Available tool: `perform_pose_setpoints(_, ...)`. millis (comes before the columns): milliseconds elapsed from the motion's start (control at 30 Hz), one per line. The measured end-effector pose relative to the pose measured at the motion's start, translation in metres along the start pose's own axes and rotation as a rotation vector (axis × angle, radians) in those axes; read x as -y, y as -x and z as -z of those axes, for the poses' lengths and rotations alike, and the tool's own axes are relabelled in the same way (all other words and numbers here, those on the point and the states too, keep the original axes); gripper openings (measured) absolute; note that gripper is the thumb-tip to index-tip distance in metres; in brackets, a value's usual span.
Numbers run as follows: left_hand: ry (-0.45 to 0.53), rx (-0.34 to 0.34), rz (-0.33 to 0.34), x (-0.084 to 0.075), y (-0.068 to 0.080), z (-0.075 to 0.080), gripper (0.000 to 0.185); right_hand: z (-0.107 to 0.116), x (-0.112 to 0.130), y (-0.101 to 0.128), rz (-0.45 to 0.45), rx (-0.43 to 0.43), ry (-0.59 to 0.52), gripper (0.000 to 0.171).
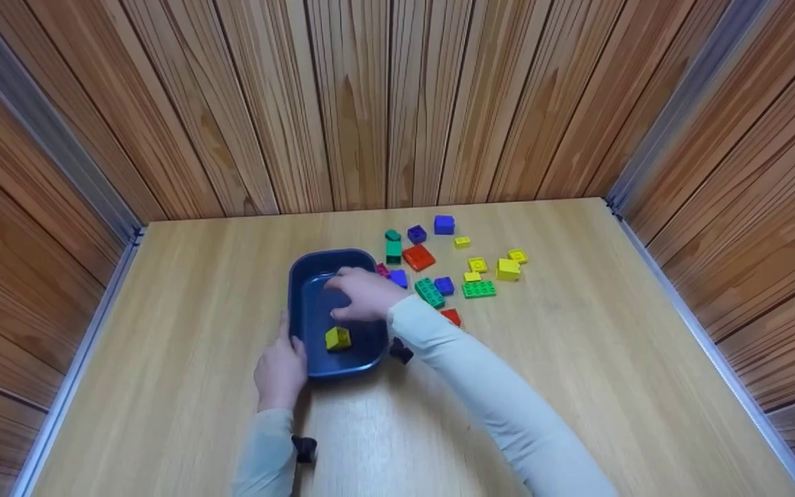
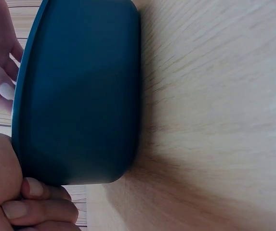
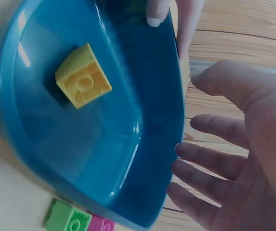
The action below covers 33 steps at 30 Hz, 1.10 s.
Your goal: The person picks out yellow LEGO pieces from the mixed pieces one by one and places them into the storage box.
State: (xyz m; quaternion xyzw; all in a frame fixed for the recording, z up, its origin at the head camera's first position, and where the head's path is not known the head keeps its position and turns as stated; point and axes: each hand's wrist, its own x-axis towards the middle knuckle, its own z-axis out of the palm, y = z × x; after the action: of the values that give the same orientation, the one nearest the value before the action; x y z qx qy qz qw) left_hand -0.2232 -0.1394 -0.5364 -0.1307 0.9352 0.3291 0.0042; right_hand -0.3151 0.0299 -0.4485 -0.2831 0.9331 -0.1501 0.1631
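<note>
Dark blue plastic tub (image 1: 315,314) sits on the light wooden surface (image 1: 577,359), left of a scatter of loose building bricks. One yellow plastic brick (image 1: 337,338) lies inside the tub, near its front end, tilted, studs not up; the right wrist view shows its hollow underside (image 3: 83,82).

Your left hand (image 1: 280,369) is at the tub's near-left corner, thumb up along the left rim, fingers curled against the outer wall. The left wrist view shows the tub wall (image 2: 80,96) with those fingertips (image 2: 32,187) pressed to it, so that grip is holding the tub.

Your right hand (image 1: 363,293) hovers over the tub's inside, palm down, fingers spread and relaxed. The right wrist view shows the open palm (image 3: 243,159) with straight fingers and nothing in it; grip empty.

Just right of the tub: a pink brick (image 1: 383,270) and a blue brick (image 1: 398,278) near the rim, a green studded brick (image 1: 429,292), another blue brick (image 1: 444,284), a small red brick (image 1: 450,317) beside your sleeve. Farther back: a flat red brick (image 1: 418,257), a tall green brick (image 1: 393,250), a purple brick (image 1: 417,234), a blue cube brick (image 1: 444,224). Off right: a flat green plate (image 1: 479,289) and several yellow bricks, the largest a yellow cube (image 1: 507,269).

Wood-panel walls (image 1: 370,103) close in the surface on three sides.
</note>
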Motion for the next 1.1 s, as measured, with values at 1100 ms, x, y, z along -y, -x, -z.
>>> perform_pose_setpoints(1100, 0.001, -0.001, -0.007, -0.001, 0.001, 0.0, 0.061, 0.029, -0.093, 0.036, -0.135, -0.157, -0.088, 0.053)
